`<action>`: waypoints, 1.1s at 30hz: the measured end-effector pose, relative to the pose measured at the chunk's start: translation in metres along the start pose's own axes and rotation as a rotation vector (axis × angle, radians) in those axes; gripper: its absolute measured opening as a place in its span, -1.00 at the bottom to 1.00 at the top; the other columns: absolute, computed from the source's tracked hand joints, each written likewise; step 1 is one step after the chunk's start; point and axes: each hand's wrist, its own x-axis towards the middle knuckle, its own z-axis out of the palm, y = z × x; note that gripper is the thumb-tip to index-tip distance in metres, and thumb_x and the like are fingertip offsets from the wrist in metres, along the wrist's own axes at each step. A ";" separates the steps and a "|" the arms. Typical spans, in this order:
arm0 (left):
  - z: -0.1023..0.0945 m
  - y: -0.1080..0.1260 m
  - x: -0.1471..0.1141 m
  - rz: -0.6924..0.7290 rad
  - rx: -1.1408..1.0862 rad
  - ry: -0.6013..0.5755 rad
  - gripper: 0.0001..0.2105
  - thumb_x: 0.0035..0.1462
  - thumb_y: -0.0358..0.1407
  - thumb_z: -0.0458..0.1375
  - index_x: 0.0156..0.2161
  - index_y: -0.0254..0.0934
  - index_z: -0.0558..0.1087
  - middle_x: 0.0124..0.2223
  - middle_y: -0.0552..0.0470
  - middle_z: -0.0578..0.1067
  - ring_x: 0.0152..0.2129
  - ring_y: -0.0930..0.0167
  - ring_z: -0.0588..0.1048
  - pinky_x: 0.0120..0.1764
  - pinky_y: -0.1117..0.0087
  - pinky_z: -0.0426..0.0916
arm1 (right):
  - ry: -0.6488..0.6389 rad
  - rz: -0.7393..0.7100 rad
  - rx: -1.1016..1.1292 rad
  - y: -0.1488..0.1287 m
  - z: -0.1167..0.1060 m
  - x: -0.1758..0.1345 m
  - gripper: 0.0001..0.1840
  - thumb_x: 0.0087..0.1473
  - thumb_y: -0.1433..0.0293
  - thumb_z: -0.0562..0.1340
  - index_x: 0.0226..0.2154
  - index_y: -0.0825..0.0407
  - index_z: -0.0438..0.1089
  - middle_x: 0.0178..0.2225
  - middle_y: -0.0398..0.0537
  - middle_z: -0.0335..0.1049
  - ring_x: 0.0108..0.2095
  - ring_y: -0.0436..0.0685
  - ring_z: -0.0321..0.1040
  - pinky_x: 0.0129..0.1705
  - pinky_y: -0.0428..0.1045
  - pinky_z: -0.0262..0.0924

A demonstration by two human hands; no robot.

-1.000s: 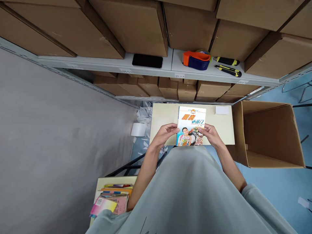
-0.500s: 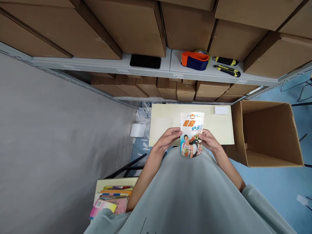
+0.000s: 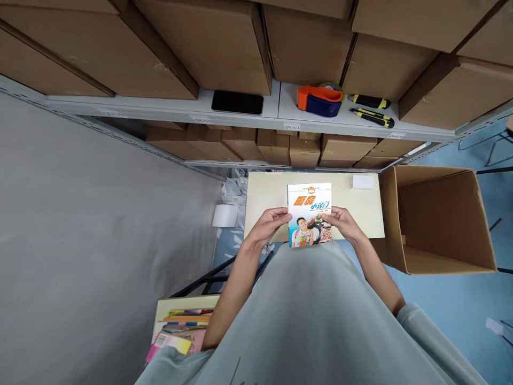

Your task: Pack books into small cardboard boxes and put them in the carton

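Between my two hands is a thin paperback book (image 3: 310, 215), its front cover facing me, with orange and blue Chinese characters and a picture of a person and food. My left hand (image 3: 273, 222) pinches its left edge, thumb on the cover. At the right edge, my right hand (image 3: 340, 221) grips it with the thumb over the front and the other fingers behind. The book is above the front part of a pale yellow table (image 3: 264, 195). A small white stack of paper or card (image 3: 363, 182) lies at the table's back right.
An open cardboard box (image 3: 441, 219) stands right of the table. A shelf ahead carries cartons (image 3: 308, 53), a black phone (image 3: 237, 102), an orange-and-blue tape dispenser (image 3: 319, 100) and utility knives (image 3: 372, 117). Several books (image 3: 176, 337) are piled lower left; a white roll (image 3: 225, 215) is beside the wall.
The book has shifted slightly left and now lies flatter and squarer to my view; before, it was bowed and narrower. Both hands still hold its edges.
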 end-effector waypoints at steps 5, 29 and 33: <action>0.002 -0.004 0.000 -0.014 -0.014 -0.069 -0.47 -0.19 0.04 0.62 -0.21 -0.32 0.72 -0.16 -0.17 0.73 -0.18 0.20 0.65 -0.01 0.22 0.48 | 0.033 0.035 0.004 0.009 -0.002 0.005 -0.37 -0.13 -0.06 0.62 -0.10 -0.01 0.69 -0.17 0.02 0.75 -0.15 0.28 0.69 -0.07 0.12 0.55; 0.000 -0.017 0.022 0.085 0.103 0.169 -0.37 -0.21 0.19 0.57 -0.16 -0.29 0.72 -0.13 -0.14 0.73 -0.15 0.18 0.64 -0.02 0.18 0.53 | -0.008 -0.032 -0.158 0.002 -0.002 0.007 -0.41 0.05 -0.09 0.52 -0.06 0.00 0.66 -0.11 0.04 0.72 -0.13 0.24 0.66 -0.12 0.09 0.57; -0.006 -0.013 0.016 0.033 0.095 0.138 -0.37 -0.25 0.16 0.60 -0.18 -0.30 0.74 -0.14 -0.16 0.74 -0.20 0.19 0.64 -0.07 0.20 0.53 | -0.014 0.010 -0.197 -0.003 -0.008 0.001 -0.47 0.06 -0.07 0.52 -0.13 0.01 0.68 -0.19 0.01 0.73 -0.21 0.21 0.65 -0.23 0.03 0.54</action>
